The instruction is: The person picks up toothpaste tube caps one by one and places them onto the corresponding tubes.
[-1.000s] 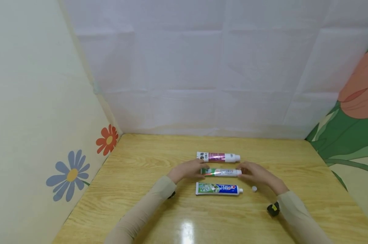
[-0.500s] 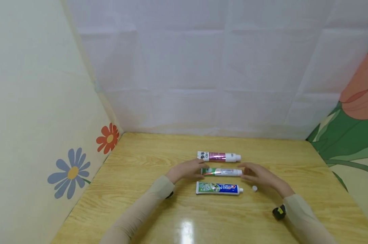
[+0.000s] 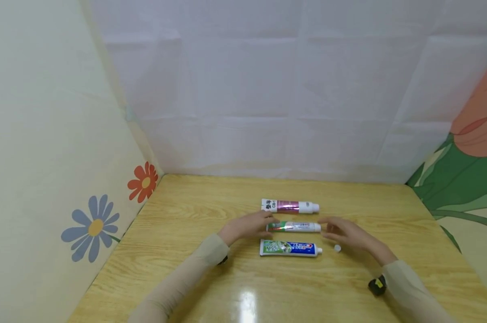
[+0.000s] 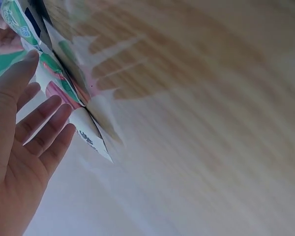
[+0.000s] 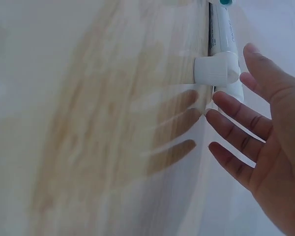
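On the table [image 3: 186, 197] between the pink-and-white tube [image 3: 288, 207] and the blue-and-green tube [image 3: 289, 248] lay the green-and-white tube [image 3: 297, 226], probably light and soft, best held at its stiffer capped end, the left grip [image 3: 249, 225] and right grip [image 3: 348, 233] flanking it, fingers loosely spread, holding nothing.

The middle tube [image 3: 296, 226] looks shiny, the wood-grain table [image 3: 203, 197] glossy.

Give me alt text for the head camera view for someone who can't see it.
A left hand and a right hand flank the middle toothpaste tube of three lying parallel on a wood-grain table. A small white cap lies right of the nearest tube.
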Motion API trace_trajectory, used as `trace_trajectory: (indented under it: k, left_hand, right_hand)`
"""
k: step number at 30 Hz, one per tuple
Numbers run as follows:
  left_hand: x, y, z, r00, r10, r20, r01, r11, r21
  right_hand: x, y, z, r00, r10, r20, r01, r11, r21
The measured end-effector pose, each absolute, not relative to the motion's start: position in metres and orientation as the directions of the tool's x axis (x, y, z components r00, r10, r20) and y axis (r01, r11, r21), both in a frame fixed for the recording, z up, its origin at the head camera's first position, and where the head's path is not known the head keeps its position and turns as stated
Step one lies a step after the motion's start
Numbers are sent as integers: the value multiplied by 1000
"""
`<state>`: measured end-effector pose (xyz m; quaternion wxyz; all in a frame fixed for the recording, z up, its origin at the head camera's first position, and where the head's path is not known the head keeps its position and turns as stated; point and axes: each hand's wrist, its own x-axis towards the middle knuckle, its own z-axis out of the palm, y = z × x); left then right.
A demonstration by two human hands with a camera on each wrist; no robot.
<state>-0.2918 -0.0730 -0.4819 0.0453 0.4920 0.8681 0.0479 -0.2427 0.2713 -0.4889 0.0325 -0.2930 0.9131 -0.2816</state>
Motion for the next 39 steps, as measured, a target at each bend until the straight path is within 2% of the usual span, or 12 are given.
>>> trace_trajectory:
  k: [5,9,16,28,34,39]
  left_hand:
    - [-289,-73,-484,-473,881,13,879,471,74]
    - [-285,-73,-484,-415,906,77,910,414,33]
    - [-280,-73,-486,-343,927,153,936,350,-25]
    - [-269,-75,-486,-369,925,88,928,373,-28]
    - [-265,-75,-486,-404,913,52,914,405,-18]
    - [-261,-75,-483,-410,912,12,911,410,-49]
  right_hand:
    - [-237,273,-489,-835,-542,99,-508,688,-518]
    - [-233,274,-491,-849,-523,72,-483,713,-508]
    - [-229,273,-491,-838,-539,87,-509,713,-483]
    - [-226,275,-492,-794,-593,134,-579,670,-464]
    - [-225,277,-490,-808,-584,81,-555,708,-437]
    - [-224,279,-490,-809,-586,45,-549,725,-416]
